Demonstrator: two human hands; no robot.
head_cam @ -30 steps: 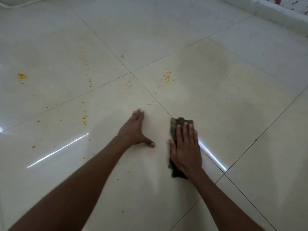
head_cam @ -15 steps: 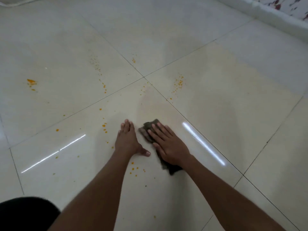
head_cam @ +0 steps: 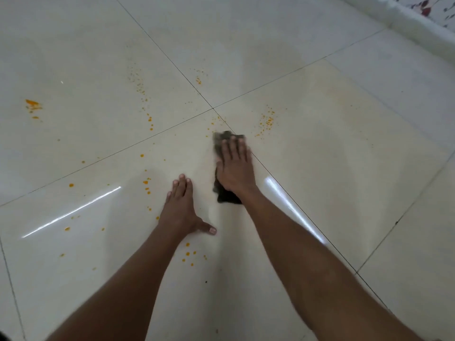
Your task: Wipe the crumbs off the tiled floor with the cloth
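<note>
My right hand (head_cam: pixel 235 166) lies flat on a dark cloth (head_cam: pixel 222 137), pressing it onto the glossy cream tiled floor (head_cam: pixel 320 148) just below where the grout lines cross. The cloth's ends stick out beyond my fingertips and under my wrist. My left hand (head_cam: pixel 182 210) rests flat on the floor to the lower left, fingers together, thumb out, holding nothing. Orange crumbs (head_cam: pixel 266 121) lie just right of the cloth's far end. More crumbs (head_cam: pixel 147 185) sit left of my left hand, others (head_cam: pixel 189 254) near my left wrist, and a bigger orange smear (head_cam: pixel 33 105) lies far left.
A white raised ledge (head_cam: pixel 403 23) runs along the top right, with a patterned surface behind it. Bright light streaks reflect off the tiles on both sides of my arms. A trail of fine crumbs (head_cam: pixel 140 87) runs up the far left tile.
My right hand has slid the cloth away from my left hand, forward and to the right, toward the grout crossing. My left hand has stayed planted on the floor.
</note>
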